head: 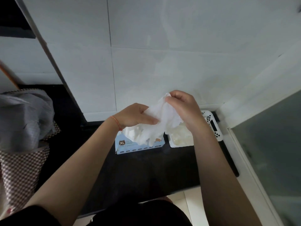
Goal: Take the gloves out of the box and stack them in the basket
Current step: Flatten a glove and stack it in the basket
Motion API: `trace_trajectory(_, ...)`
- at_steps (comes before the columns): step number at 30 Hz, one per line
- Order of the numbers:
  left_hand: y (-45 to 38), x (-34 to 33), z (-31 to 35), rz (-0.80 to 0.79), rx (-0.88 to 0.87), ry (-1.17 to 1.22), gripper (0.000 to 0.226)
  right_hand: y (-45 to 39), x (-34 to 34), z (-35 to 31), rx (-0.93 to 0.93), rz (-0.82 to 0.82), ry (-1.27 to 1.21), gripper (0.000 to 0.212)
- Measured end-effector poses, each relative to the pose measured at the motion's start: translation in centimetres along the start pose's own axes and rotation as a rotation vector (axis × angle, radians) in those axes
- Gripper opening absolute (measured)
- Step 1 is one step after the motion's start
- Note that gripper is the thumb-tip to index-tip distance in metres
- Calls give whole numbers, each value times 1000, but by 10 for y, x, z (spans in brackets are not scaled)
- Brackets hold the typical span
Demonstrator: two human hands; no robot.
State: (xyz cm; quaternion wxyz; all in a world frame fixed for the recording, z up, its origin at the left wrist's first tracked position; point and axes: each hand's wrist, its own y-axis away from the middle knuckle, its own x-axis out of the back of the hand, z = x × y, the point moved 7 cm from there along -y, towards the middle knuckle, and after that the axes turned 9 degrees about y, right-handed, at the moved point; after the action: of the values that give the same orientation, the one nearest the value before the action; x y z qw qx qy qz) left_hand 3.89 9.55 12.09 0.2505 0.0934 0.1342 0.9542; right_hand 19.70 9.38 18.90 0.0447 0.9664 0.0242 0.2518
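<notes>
— Holding what, exactly, up there between the two hands?

— A thin white disposable glove (158,121), crumpled. The right hand (184,110) pinches its upper edge, fingers curled round the film; the left hand (135,115) holds its side, thumb laid flat across the front and the other fingers tucked behind, out of sight.

— And the box?

— Directly below the left fingers sits the pale blue glove box (138,146) marked XL. More white gloves bulge from its opening, but the hanging glove covers most of the top, so the opening's edge is hard to make out.

— The basket?

— Under the right fingers and wrist: a white plastic basket (213,126) with perforated walls, just beside the box. The forearm hides much of it. A pale, translucent heap (179,137) lies inside, too blurred to tell individual gloves.

— Anything past the left wrist?

— A red string bracelet (116,122) on it, and farther out a grey plastic bag (24,118) on a checked cloth (21,170), cut off by the frame's edge. Everything rests on a dark counter (146,173).
</notes>
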Motion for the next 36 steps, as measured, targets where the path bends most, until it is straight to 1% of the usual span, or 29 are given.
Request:
trace_trajectory(2, -9, -8, -12, -1, 66, -36, 19, 0, 9, 9, -19, 12, -10, 18)
trace_trajectory(4, -24, -23, -20, -22, 101, -22, 24, -1, 27, 24, -55, 49, -4, 18)
trace_trajectory(6, -32, -38, -25, -79, 125, 48, 31, -2, 42, 39, -101, 89, 25, 16)
trace_trajectory(9, -46, -62, -32, -193, 184, 201, 39, -4, 65, 68, -188, 169, -15, 17)
trace_trajectory(11, -61, -74, -32, -205, 184, 249, 42, -7, 83, 92, -253, 242, -36, 17)
trace_trajectory(12, -73, -79, -30, -169, 175, 208, 36, -10, 92, 109, -299, 256, -40, 15)
trace_trajectory(13, -81, -78, -31, -112, 167, 116, 29, -12, 94, 125, -341, 248, -28, 14)
trace_trajectory(14, -89, -79, -31, -68, 168, -4, 27, -14, 96, 142, -385, 228, 3, 14)
trace_trajectory(15, -101, -85, -30, -52, 180, -116, 31, -19, 99, 164, -424, 202, 43, 13)
trace_trajectory(17, -119, -100, -32, -91, 201, -303, 36, -24, 97, 200, -464, 151, 143, 12)
trace_trajectory(18, -128, -108, -33, -123, 213, -387, 34, -27, 97, 215, -477, 140, 172, 14)
trace_trajectory(20, -152, -126, -32, -139, 236, -549, 30, -37, 103, 244, -477, 138, 202, 18)
trace_trajectory(21, -162, -131, -31, -138, 239, -624, 33, -41, 104, 253, -470, 145, 220, 21)
trace_trajectory(23, -184, -140, -32, -105, 249, -706, 42, -51, 114, 271, -460, 162, 234, 26)
trace_trajectory(26, -206, -143, -39, -17, 281, -717, 54, -64, 127, 292, -419, 159, 300, 22)
trace_trajectory(29, -218, -144, -46, 118, 294, -690, 50, -72, 142, 306, -371, 200, 364, 16)
trace_trajectory(30, -219, -147, -44, 163, 284, -762, 47, -75, 145, 309, -349, 209, 402, 17)
trace_trajectory(31, -220, -152, -41, 205, 256, -898, 45, -79, 146, 313, -322, 205, 453, 17)
trace_trajectory(33, -218, -171, -32, 280, 117, -1164, 46, -85, 143, 311, -243, 197, 603, 20)
trace_trajectory(34, -217, -184, -29, 295, 33, -1223, 48, -87, 142, 312, -226, 188, 658, 20)
trace_trajectory(35, -217, -198, -31, 272, -27, -1234, 51, -89, 139, 313, -222, 154, 697, 19)
trace_trajectory(36, -217, -211, -37, 210, -59, -1226, 55, -90, 135, 314, -204, 108, 746, 19)
